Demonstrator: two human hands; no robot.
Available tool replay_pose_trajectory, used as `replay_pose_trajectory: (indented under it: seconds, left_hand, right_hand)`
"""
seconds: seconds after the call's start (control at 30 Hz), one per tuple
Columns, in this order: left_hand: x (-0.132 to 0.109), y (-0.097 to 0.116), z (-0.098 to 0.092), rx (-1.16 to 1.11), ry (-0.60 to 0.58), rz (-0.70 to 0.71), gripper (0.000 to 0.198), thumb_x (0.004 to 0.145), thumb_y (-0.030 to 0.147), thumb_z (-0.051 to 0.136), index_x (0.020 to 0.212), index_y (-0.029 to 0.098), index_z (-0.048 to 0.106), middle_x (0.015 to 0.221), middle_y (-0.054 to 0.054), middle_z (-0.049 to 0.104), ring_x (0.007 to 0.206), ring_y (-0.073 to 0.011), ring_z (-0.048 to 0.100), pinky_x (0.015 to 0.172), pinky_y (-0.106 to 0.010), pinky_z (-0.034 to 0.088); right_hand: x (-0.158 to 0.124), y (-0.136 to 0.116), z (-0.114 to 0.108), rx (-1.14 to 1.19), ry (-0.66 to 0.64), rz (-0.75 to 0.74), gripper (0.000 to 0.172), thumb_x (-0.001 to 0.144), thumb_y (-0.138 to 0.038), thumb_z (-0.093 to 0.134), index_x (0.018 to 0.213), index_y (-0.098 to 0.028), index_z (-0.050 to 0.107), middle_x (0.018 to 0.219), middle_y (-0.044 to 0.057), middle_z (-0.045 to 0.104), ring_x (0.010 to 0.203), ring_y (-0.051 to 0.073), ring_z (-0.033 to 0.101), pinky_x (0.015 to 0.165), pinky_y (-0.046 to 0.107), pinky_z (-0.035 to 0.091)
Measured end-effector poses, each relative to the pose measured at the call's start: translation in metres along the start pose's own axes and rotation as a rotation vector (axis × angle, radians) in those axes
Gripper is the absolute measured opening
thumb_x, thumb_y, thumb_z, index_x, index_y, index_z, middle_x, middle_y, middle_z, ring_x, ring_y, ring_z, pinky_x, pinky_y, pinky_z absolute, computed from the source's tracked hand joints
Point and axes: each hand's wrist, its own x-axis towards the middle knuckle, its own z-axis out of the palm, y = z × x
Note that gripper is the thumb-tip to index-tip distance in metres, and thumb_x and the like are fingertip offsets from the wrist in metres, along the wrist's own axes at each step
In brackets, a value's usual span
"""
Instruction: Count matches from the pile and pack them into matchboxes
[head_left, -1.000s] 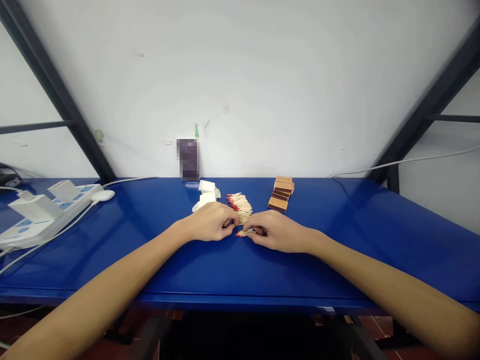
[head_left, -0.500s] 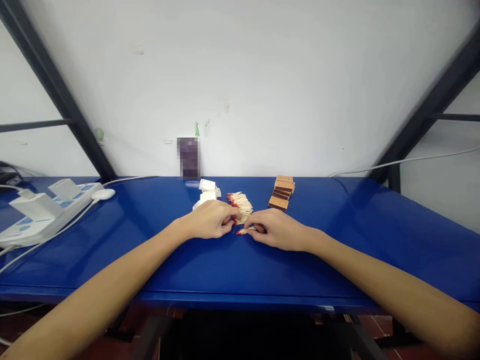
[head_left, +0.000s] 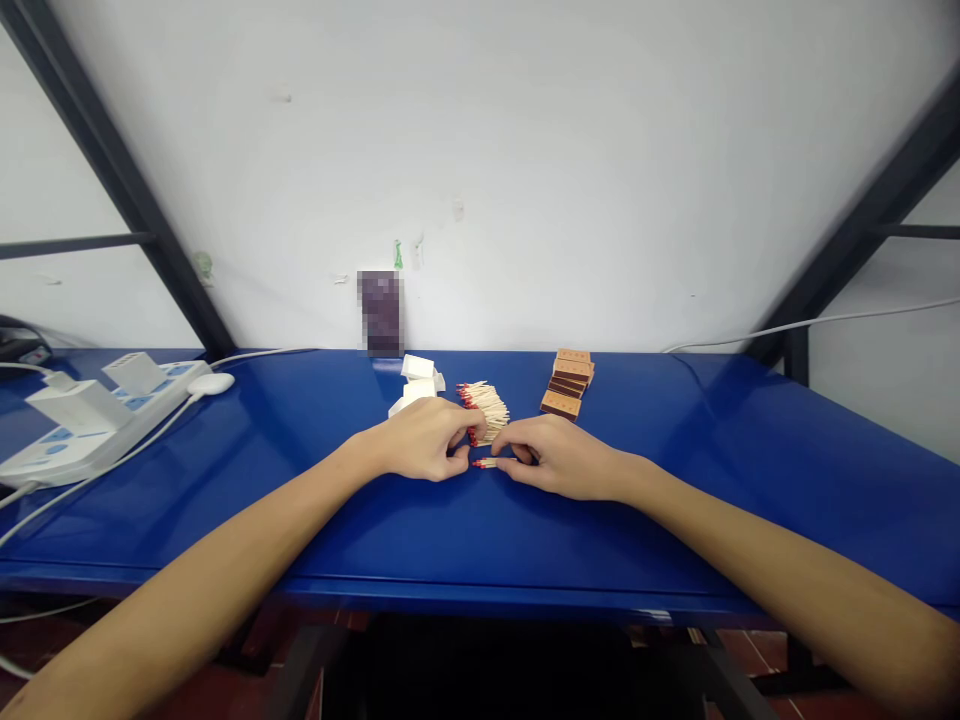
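The pile [head_left: 491,408] of matches is the landmark: it lies on the blue table [head_left: 420,540] just beyond the fingertips, in the space between the two hands. Its sticks run roughly left to right, heads to the left, and they are stacked in a band that stretches away from the person. The left hand [head_left: 429,440] is at the pile's near left, its index fingertip over the red heads and its thumb parted from that finger, with nothing seen between them; whether the fingertip presses on the heads I cannot tell. The right hand [head_left: 559,458] is at the pile's near right, thumb and index finger curled about the stick ends of a small bunch [head_left: 484,463]; how firmly they pinch it is not clear. This bunch sits on the near side of the pile, apart from it, its long axis also left to right and heads pointing toward the left thumb. The right hand is the nearer to the bunch, the left to the pile's heads. White trays [head_left: 420,390] lie left of the pile, matchboxes [head_left: 562,404] to its right.
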Motion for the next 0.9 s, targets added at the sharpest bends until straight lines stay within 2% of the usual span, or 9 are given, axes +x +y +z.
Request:
replay_pose_trajectory:
  seconds: [0.17,0.3,0.67,0.9]
  left_hand:
    - [0.000,0.002,0.001,-0.012,-0.015,0.016,0.015,0.072,0.018,0.059,0.087,0.019,0.058,0.063,0.005,0.058,0.057,-0.0113,0.051,0.055,-0.025,0.034]
    - [0.001,0.002,0.004,-0.028,-0.025,0.021,0.016,0.075,0.019,0.060,0.090,0.019,0.057,0.063,0.005,0.058,0.056,-0.0116,0.051,0.056,-0.025,0.035]
    - [0.001,0.002,0.007,-0.032,-0.027,0.022,0.008,0.078,0.019,0.059,0.085,0.018,0.057,0.061,0.004,0.057,0.055,-0.0108,0.051,0.056,-0.024,0.035]
    - [0.004,0.003,0.009,0.081,0.050,0.085,0.004,0.076,0.020,0.058,0.080,0.019,0.059,0.062,0.002,0.058,0.059,-0.0135,0.050,0.060,-0.028,0.034]
  right_hand:
    - [-0.001,0.000,-0.001,-0.041,-0.001,0.018,0.010,0.088,-0.022,0.057,0.088,-0.018,0.066,0.061,-0.004,0.051,0.055,0.011,0.044,0.057,0.025,0.029]
    - [0.000,0.000,-0.001,-0.030,-0.009,0.032,0.015,0.091,-0.025,0.054,0.085,-0.018,0.066,0.062,-0.003,0.052,0.055,0.011,0.044,0.057,0.025,0.030]
    - [0.002,0.000,0.001,-0.004,-0.015,0.035,0.014,0.092,-0.026,0.054,0.086,-0.018,0.064,0.065,-0.003,0.054,0.057,0.011,0.045,0.058,0.025,0.029]
    - [0.002,-0.004,0.000,0.006,-0.024,0.037,0.015,0.091,-0.030,0.057,0.084,-0.018,0.064,0.064,-0.003,0.051,0.057,0.011,0.043,0.057,0.025,0.029]
